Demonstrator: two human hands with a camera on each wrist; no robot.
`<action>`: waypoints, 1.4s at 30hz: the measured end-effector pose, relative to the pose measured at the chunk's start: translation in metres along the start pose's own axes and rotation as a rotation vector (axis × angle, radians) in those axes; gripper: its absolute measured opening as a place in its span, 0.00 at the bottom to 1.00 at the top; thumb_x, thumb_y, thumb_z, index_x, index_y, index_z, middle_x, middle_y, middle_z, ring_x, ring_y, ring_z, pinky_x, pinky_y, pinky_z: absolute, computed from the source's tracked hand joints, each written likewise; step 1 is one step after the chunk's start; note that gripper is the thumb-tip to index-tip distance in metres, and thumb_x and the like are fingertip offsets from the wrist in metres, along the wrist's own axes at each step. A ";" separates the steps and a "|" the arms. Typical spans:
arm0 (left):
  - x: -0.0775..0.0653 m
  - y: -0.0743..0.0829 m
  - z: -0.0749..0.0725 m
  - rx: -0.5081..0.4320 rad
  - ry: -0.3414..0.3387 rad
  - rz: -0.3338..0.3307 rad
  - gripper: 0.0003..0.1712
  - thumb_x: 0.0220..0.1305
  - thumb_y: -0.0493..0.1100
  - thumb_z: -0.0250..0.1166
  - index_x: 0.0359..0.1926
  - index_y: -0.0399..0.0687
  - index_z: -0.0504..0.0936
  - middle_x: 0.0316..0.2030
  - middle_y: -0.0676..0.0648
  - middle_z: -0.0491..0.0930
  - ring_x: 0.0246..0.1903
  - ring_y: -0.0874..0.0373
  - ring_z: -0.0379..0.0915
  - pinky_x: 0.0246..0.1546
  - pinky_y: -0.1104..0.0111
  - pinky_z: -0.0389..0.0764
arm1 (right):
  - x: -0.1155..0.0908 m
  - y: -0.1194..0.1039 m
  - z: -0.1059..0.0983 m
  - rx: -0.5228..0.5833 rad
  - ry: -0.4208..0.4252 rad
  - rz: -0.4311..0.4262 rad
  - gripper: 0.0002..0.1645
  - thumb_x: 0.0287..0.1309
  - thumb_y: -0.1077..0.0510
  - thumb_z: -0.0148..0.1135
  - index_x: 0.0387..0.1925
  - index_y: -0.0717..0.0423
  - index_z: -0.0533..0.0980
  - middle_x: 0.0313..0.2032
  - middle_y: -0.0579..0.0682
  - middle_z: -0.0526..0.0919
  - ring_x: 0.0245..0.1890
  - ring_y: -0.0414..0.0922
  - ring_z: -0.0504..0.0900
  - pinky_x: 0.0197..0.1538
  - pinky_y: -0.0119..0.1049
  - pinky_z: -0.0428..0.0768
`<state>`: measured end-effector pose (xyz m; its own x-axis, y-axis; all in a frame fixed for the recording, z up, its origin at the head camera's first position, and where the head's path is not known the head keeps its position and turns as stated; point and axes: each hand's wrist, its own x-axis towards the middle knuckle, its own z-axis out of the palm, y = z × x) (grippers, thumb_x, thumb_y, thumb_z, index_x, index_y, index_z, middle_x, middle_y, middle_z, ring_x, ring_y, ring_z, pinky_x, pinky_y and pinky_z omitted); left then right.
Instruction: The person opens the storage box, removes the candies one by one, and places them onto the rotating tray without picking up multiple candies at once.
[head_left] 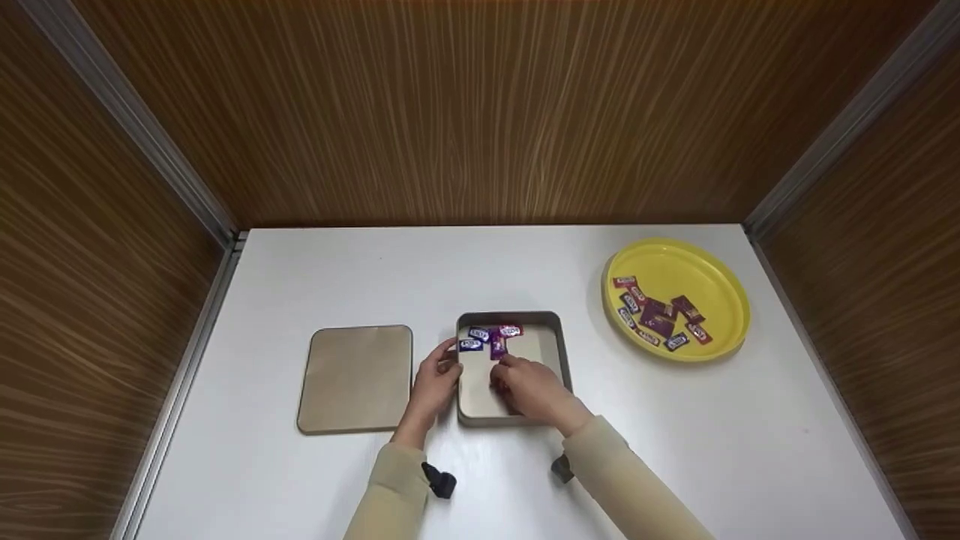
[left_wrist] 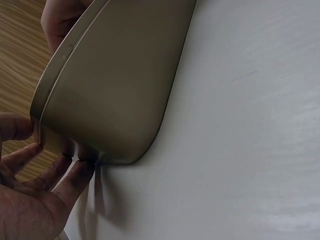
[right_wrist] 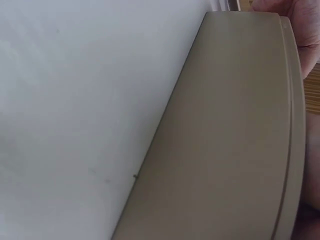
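From the head camera, we see two hands at work on a tan box [head_left: 536, 349] near the middle of a white table [head_left: 517, 262]. The left hand [head_left: 435, 382] is loosely spread, its fingers against the outside of the box's left edge. The right hand [head_left: 536, 391] reaches in over the right edge, and we see its fingers drawn narrow, pinching a dark red sweet [head_left: 499, 385] that is mostly hidden. By the box's far left corner we count two blue sweets [head_left: 471, 345], a purple sweet [head_left: 499, 347] and a pinkish-red sweet [head_left: 511, 331]. Toward the table's left edge lies a flat tan lid [head_left: 356, 379]; near its far right corner sits a yellow plate [head_left: 675, 266], with wrapped sweets [head_left: 658, 319] clustered along the plate's near left rim.

From the left wrist, we see the left hand's fingertips touching the box's outer wall and rim, with part of the right hand above the rim.

From the right wrist, we see the box's outer wall on the table and part of each hand at the picture's side; we cannot tell the right hand's hold here.
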<state>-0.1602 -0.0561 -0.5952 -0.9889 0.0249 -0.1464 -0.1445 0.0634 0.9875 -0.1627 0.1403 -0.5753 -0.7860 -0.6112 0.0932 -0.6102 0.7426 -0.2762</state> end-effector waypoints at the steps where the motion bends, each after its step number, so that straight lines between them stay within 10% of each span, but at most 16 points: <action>1: 0.000 0.000 0.000 0.007 0.004 -0.002 0.30 0.62 0.29 0.57 0.67 0.32 0.67 0.54 0.29 0.73 0.50 0.45 0.75 0.47 0.66 0.76 | -0.001 0.000 -0.001 0.009 0.001 0.001 0.07 0.55 0.66 0.67 0.36 0.54 0.81 0.34 0.48 0.78 0.32 0.47 0.80 0.35 0.43 0.80; 23: 0.001 0.001 0.000 0.001 -0.004 -0.012 0.30 0.64 0.29 0.56 0.68 0.33 0.67 0.55 0.29 0.72 0.53 0.41 0.73 0.50 0.61 0.78 | -0.021 0.007 -0.038 0.124 0.086 0.039 0.11 0.52 0.64 0.73 0.38 0.55 0.81 0.38 0.45 0.78 0.34 0.41 0.77 0.38 0.39 0.79; 42: 0.001 0.001 0.000 -0.002 -0.014 -0.013 0.30 0.66 0.28 0.56 0.68 0.31 0.65 0.56 0.28 0.71 0.55 0.37 0.71 0.50 0.61 0.77 | -0.054 0.054 -0.072 0.314 0.222 0.252 0.16 0.52 0.70 0.70 0.41 0.54 0.79 0.39 0.44 0.77 0.38 0.41 0.79 0.41 0.41 0.79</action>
<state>-0.1615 -0.0563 -0.5948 -0.9863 0.0383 -0.1604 -0.1579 0.0614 0.9856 -0.1606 0.2330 -0.5261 -0.9291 -0.3235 0.1792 -0.3647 0.7204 -0.5900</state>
